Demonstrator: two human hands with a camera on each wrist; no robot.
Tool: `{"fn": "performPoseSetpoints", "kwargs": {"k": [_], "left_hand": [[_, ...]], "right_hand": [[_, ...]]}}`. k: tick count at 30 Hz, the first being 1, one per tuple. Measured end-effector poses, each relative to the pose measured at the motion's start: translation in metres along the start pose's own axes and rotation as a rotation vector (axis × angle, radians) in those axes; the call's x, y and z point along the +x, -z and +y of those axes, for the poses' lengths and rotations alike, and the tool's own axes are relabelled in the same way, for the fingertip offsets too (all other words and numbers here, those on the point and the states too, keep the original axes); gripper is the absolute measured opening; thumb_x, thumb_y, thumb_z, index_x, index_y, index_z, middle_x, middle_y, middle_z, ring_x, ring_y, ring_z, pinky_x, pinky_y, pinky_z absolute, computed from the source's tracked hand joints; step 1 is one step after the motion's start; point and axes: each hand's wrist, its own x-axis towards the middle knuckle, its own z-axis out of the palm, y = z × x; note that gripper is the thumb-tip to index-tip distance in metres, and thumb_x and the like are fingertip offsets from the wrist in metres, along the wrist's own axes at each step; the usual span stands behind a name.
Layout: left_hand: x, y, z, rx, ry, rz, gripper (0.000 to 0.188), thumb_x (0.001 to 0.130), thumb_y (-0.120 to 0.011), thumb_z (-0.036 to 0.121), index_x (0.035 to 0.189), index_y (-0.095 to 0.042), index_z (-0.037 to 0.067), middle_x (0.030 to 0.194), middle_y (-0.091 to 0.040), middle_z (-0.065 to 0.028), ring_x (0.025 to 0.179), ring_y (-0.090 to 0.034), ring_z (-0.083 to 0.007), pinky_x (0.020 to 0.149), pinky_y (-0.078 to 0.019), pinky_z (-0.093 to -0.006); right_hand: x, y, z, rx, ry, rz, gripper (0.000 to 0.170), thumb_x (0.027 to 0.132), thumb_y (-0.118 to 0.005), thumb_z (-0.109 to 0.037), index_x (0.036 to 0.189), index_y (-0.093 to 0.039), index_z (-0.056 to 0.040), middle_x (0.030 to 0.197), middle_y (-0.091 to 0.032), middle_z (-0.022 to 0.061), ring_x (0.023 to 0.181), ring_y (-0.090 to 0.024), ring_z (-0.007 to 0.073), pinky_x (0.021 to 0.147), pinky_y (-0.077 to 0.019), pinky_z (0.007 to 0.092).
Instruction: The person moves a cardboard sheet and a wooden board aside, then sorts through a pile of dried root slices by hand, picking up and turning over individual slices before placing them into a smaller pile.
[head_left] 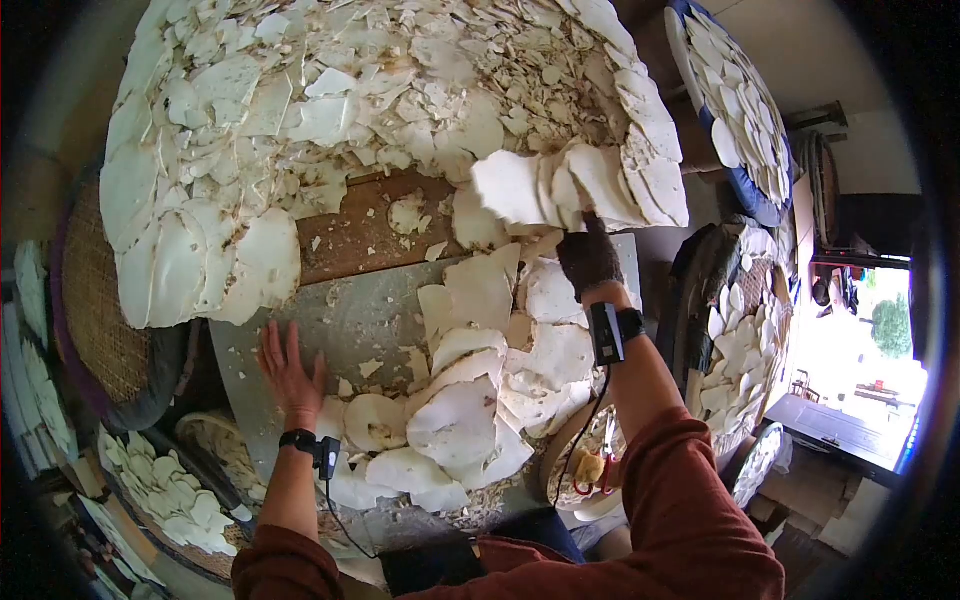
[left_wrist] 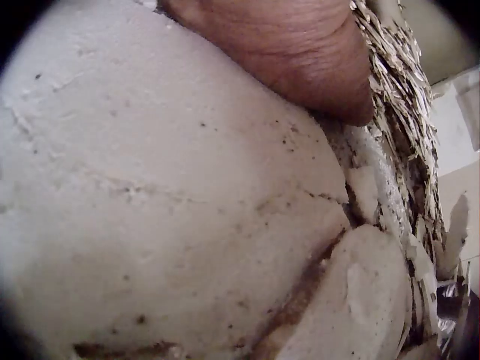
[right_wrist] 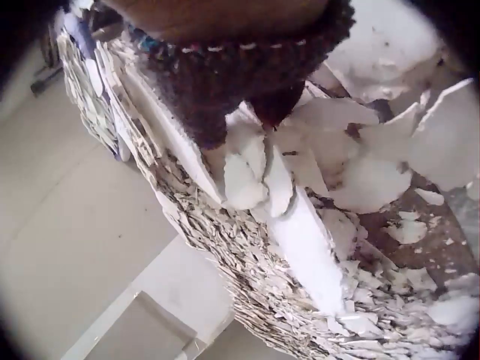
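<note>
My right hand (head_left: 590,258), in a dark knitted glove, grips a row of broad, thin white slices (head_left: 560,185) at the near right edge of a large heap (head_left: 400,90). In the right wrist view, the gloved fingers (right_wrist: 202,120) sit around the upper ends of several pale pieces (right_wrist: 247,176). My bare left hand (head_left: 292,375) is spread, fingers straight, over a grey metal sheet (head_left: 370,310), left of a smaller pile of white slices (head_left: 460,400). The left wrist view has part of this hand (left_wrist: 300,52) above a large pale slice (left_wrist: 165,165).
Brown wooden board (head_left: 370,235) shows between the heap and the metal sheet. Round trays of white slices (head_left: 735,110) stand at the right, with another tray (head_left: 170,490) at lower left. Red-handled scissors (head_left: 600,478) lie near my right elbow. A woven basket (head_left: 105,290) leans at left.
</note>
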Motion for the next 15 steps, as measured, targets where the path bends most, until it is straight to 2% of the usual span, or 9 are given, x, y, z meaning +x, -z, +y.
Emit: {"fn": "performPoseSetpoints", "kwargs": {"k": [3, 6, 7, 9, 12, 14, 15], "left_hand": [[-0.001, 0.001, 0.000, 0.018, 0.000, 0.004, 0.069, 0.082, -0.064, 0.032, 0.142, -0.037, 0.013, 0.153, -0.021, -0.0138, 0.142, -0.017, -0.0328, 0.114, -0.0147, -0.0530], [-0.002, 0.001, 0.000, -0.019, 0.017, -0.021, 0.068, 0.083, -0.063, 0.025, 0.144, -0.033, 0.015, 0.154, -0.020, -0.0126, 0.142, -0.017, -0.0344, 0.113, -0.0141, -0.0559], [-0.001, 0.001, -0.001, -0.033, 0.009, -0.008, 0.068, 0.083, -0.063, 0.024, 0.144, -0.034, 0.015, 0.154, -0.020, -0.0128, 0.142, -0.017, -0.0345, 0.113, -0.0142, -0.0559], [-0.003, 0.001, 0.000, -0.064, -0.008, 0.011, 0.068, 0.083, -0.064, 0.024, 0.143, -0.034, 0.014, 0.153, -0.021, -0.0130, 0.142, -0.017, -0.0348, 0.113, -0.0144, -0.0558], [-0.001, -0.002, -0.001, -0.033, 0.000, 0.015, 0.069, 0.081, -0.064, 0.031, 0.143, -0.036, 0.014, 0.153, -0.021, -0.0143, 0.142, -0.017, -0.0333, 0.115, -0.0137, -0.0525], [-0.001, -0.006, -0.004, -0.031, -0.003, 0.018, 0.069, 0.081, -0.064, 0.031, 0.142, -0.036, 0.014, 0.152, -0.022, -0.0146, 0.142, -0.018, -0.0334, 0.115, -0.0130, -0.0521], [-0.002, -0.007, -0.004, -0.030, -0.006, 0.015, 0.069, 0.081, -0.064, 0.030, 0.142, -0.037, 0.014, 0.152, -0.022, -0.0148, 0.142, -0.018, -0.0335, 0.115, -0.0127, -0.0519]], "right_hand": [[0.006, -0.010, 0.001, 0.153, -0.088, 0.006, 0.047, 0.083, -0.063, -0.018, 0.124, -0.050, 0.0010, 0.101, -0.065, 0.0219, 0.095, -0.062, 0.0357, 0.087, -0.0478, 0.0409], [0.001, 0.029, -0.037, 0.398, -0.213, 0.101, 0.043, 0.085, -0.061, -0.018, 0.123, -0.051, 0.0007, 0.107, -0.064, 0.0212, 0.101, -0.062, 0.0352, 0.090, -0.0466, 0.0384], [0.007, 0.036, -0.045, 0.449, -0.173, 0.141, 0.043, 0.087, -0.060, -0.015, 0.125, -0.049, 0.0003, 0.112, -0.063, 0.0208, 0.104, -0.060, 0.0341, 0.091, -0.0458, 0.0370], [0.008, 0.027, -0.034, 0.929, -0.267, 0.152, 0.043, 0.087, -0.059, -0.014, 0.125, -0.048, 0.0011, 0.116, -0.062, 0.0204, 0.106, -0.060, 0.0328, 0.093, -0.0454, 0.0364], [-0.017, 0.028, -0.027, 0.827, -0.271, 0.122, 0.041, 0.089, -0.057, -0.013, 0.125, -0.047, 0.0028, 0.122, -0.059, 0.0179, 0.112, -0.056, 0.0270, 0.098, -0.0424, 0.0332], [-0.032, 0.049, -0.034, 0.450, -0.170, 0.047, 0.040, 0.090, -0.055, -0.013, 0.125, -0.048, 0.0030, 0.122, -0.059, 0.0169, 0.114, -0.054, 0.0248, 0.099, -0.0411, 0.0315], [-0.039, 0.026, -0.017, 0.671, -0.240, 0.067, 0.040, 0.090, -0.055, -0.014, 0.126, -0.048, 0.0015, 0.119, -0.060, 0.0157, 0.113, -0.054, 0.0241, 0.098, -0.0414, 0.0312]]}}
